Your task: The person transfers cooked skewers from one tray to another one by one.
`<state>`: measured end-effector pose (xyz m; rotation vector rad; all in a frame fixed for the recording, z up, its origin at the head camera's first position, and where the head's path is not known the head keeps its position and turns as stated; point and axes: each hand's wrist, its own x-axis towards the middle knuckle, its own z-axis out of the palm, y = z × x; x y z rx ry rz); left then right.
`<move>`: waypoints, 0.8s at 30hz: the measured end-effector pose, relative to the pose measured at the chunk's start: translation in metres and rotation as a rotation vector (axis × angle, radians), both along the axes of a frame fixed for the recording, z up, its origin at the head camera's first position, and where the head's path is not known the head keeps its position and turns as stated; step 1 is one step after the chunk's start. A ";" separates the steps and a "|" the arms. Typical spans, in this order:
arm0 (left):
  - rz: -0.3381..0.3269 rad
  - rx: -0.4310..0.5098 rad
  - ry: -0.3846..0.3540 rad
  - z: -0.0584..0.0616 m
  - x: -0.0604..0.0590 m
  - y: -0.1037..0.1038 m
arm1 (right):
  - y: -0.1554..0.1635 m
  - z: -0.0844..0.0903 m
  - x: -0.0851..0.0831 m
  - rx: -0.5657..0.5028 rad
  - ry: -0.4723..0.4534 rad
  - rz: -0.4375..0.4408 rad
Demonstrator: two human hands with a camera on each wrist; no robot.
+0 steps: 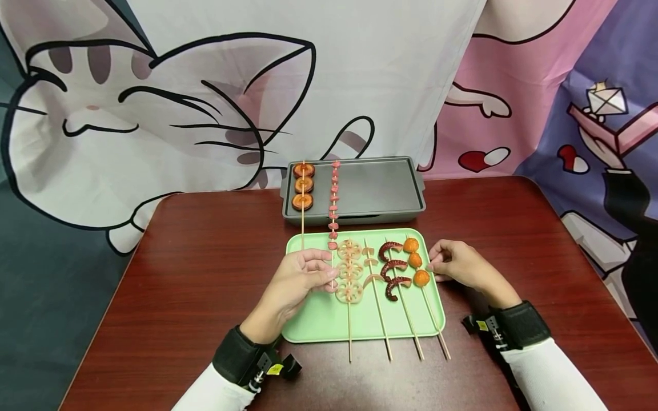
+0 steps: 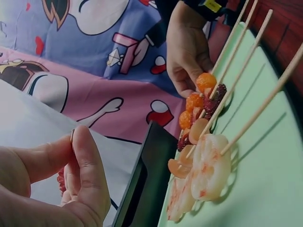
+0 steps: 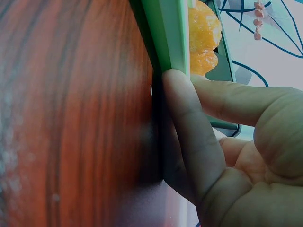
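While four skewers fill the green tray, left hand pinches a skewer, right hand touches the rim.

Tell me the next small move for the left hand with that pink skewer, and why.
Probably carry it forward and lay it fully on the grey tray. The left hand pinches the near end of the pink skewer, whose far end already lies over that tray beside the orange-slice skewer. The right hand rests on the green tray edge, seemingly steadying it.
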<state>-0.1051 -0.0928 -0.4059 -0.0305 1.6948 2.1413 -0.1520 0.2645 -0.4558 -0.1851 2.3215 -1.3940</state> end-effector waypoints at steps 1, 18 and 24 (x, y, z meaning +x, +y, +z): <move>-0.005 -0.001 -0.002 -0.001 0.001 -0.001 | 0.000 0.000 0.000 -0.003 -0.001 0.000; -0.098 -0.090 -0.022 -0.013 0.020 -0.006 | 0.000 0.000 0.000 -0.004 -0.010 -0.012; -0.115 -0.102 -0.046 -0.015 0.028 -0.008 | 0.000 0.001 0.000 0.001 -0.007 -0.014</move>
